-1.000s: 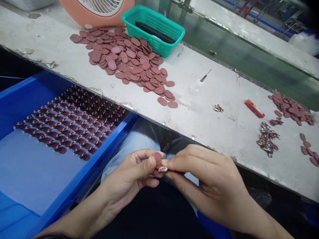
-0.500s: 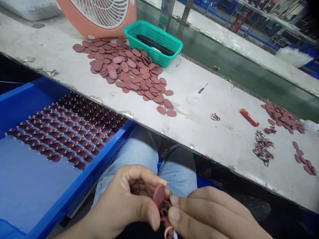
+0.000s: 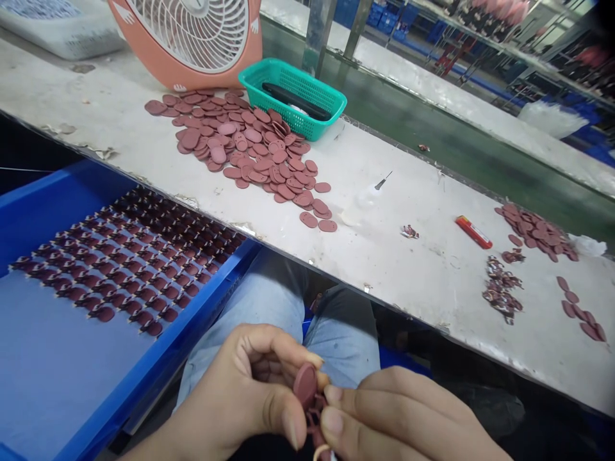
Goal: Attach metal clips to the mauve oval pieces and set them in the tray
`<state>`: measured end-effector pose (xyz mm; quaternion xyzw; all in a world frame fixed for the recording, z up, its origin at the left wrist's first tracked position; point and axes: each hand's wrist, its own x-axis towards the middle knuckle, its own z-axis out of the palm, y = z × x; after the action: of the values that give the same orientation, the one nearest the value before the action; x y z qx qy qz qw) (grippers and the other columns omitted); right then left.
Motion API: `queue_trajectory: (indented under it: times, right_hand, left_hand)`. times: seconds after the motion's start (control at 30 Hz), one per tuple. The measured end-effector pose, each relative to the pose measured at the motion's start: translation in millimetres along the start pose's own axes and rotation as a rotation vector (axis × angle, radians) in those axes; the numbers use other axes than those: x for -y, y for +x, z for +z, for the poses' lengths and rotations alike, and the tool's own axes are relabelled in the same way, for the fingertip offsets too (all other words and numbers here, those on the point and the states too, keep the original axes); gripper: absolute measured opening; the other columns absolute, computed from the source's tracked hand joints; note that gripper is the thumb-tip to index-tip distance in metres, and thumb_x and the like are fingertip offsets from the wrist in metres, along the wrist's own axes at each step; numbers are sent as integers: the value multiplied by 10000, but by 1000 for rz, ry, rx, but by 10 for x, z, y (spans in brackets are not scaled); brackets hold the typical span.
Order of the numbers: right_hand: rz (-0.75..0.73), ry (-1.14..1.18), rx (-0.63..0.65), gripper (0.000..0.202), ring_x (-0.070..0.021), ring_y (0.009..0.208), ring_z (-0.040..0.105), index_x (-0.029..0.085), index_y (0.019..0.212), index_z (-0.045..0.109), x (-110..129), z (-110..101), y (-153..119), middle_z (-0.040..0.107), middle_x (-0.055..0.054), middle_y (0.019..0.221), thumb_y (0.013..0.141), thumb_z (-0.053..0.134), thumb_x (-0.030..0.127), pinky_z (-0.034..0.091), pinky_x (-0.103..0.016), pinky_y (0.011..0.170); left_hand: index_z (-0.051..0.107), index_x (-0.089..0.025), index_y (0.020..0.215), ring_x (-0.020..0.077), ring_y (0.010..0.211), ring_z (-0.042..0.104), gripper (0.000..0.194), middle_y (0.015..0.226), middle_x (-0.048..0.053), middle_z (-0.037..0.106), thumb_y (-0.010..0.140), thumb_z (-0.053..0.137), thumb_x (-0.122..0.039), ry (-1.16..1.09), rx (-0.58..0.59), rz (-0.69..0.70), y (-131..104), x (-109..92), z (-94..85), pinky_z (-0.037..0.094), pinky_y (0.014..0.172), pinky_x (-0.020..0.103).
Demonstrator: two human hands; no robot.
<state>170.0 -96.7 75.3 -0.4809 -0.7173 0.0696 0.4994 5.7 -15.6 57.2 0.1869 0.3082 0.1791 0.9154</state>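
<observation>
Low in front of my lap, my left hand (image 3: 240, 397) is closed around a reddish-brown oval base (image 3: 305, 385), held tilted between thumb and fingers. My right hand (image 3: 389, 416) pinches a small dark-red figurine (image 3: 315, 419) against that base. The fingers partly cover the figurine, so I cannot tell whether it is fixed to the base. To the left, a blue tray (image 3: 192, 306) holds rows of small figurines on oval bases (image 3: 103, 312). On the bench lies a large heap of loose oval bases (image 3: 262, 150), with a smaller heap of bases (image 3: 538, 232) at the right.
Loose figurines (image 3: 502, 288) lie in a cluster on the bench (image 3: 384, 262), near a red lighter-like stick (image 3: 473, 232). A needle-tipped bottle (image 3: 369, 196) lies mid-bench. Behind the large heap stand a green basket (image 3: 319, 131) and an orange fan (image 3: 166, 67).
The head view has tilted up slightly, so the bench things sit lower in the picture. Both hands keep nearly the same hold on the base and figurine.
</observation>
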Motion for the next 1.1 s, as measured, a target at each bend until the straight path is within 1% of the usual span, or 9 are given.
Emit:
queue_trajectory:
  times: [0.13,0.2,0.27,0.37,0.43,0.53,0.83,1.03,1.1]
  right_hand:
    - [108,20,257,252,-146,686,714,151,1056,708,4,-144,191,778,-53,853,854,674,5,630,-223,637]
    - [114,3,286,272,-143,757,714,140,1090,689,-31,-170,247,770,-60,889,847,684,18,626,-228,704]
    - [123,-7,250,337,-147,805,709,139,1176,659,-97,-167,273,759,-72,964,847,731,127,623,-237,735]
    - [210,52,197,446,-145,797,679,171,1259,627,-205,-146,278,726,-73,1025,847,770,262,615,-244,705]
    - [252,106,204,355,-127,739,651,198,1229,656,-255,-133,276,711,-49,964,886,735,248,595,-230,643]
    - [274,182,234,255,-120,722,644,209,1174,703,-290,-108,279,705,-36,904,919,702,215,572,-219,602]
    - [300,257,244,147,-120,692,633,178,1033,749,-310,-34,275,714,-36,823,902,699,135,539,-216,569]
    - [305,252,259,83,-104,657,608,158,957,754,-329,-19,275,694,-26,770,902,697,133,507,-209,577]
    - [317,241,270,60,-95,645,596,157,928,753,-336,-12,280,686,-20,756,902,703,136,501,-207,590]
  left_hand:
    - [813,-231,786,91,489,644,311,641,14,760,566,965,-389,-42,71,69,97,39,-49,511,506,161]
    - [784,-181,746,79,520,607,338,614,10,697,591,951,-431,-48,25,47,144,59,-70,459,474,122]
    - [756,-155,720,85,564,588,370,619,3,641,607,940,-454,-73,-27,-9,179,71,-88,433,455,108]
    - [762,-165,793,83,593,587,382,672,-11,623,611,937,-451,-136,-74,-73,200,72,-107,434,444,103]
    - [773,-170,823,77,604,606,383,693,-18,638,598,946,-427,-173,-87,-93,202,64,-112,447,443,92]
    - [770,-151,744,76,602,640,338,661,-19,663,582,961,-378,-217,-80,-93,204,51,-110,473,436,79]
    - [771,-130,756,97,556,702,363,604,-19,707,516,978,-307,-279,-123,-84,198,71,-133,566,465,101]
    - [760,-120,761,101,548,714,175,601,-7,713,717,887,-233,-330,-135,-107,216,102,-171,589,480,115]
    - [766,-116,744,100,532,711,165,583,-3,712,719,886,-226,-351,-137,-109,227,106,-178,589,467,121]
